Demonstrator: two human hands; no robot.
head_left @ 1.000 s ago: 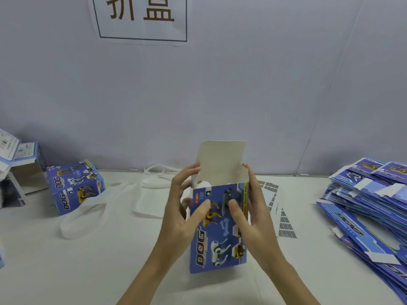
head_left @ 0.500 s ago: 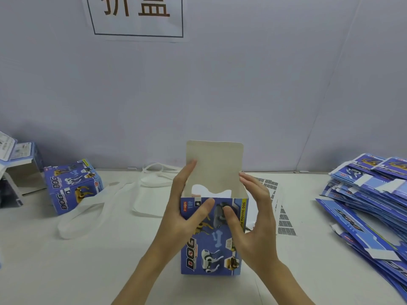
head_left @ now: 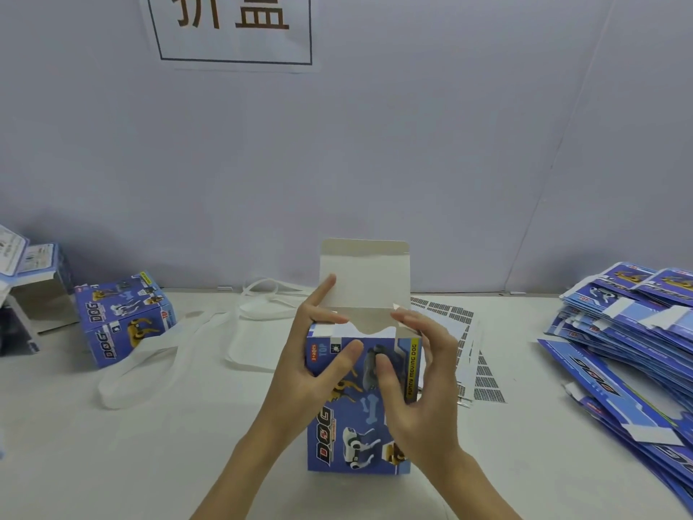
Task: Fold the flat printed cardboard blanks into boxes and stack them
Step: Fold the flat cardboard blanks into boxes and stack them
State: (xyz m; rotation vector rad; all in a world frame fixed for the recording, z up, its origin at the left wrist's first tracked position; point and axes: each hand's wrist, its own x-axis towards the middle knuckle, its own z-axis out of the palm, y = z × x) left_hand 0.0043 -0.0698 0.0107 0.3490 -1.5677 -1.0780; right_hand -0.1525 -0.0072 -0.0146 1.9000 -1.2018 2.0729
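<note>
A blue printed "DOG" box stands upright on the white table in front of me, its top lid flap raised and showing plain white card. My left hand grips the box's upper left side, thumb on the front face. My right hand holds the upper right side, thumb on the front, fingers at the right side flap. A finished blue box lies at the left. A pile of flat blue blanks lies at the right.
White plastic straps lie on the table left of the box. Sheets with barcode stickers sit just behind my right hand. Open grey-and-blue boxes stand at the far left edge. A grey wall with a paper sign closes the back.
The box has come down from a tilted hold to stand upright on the table. My fingers have shifted to the side flaps at the open top.
</note>
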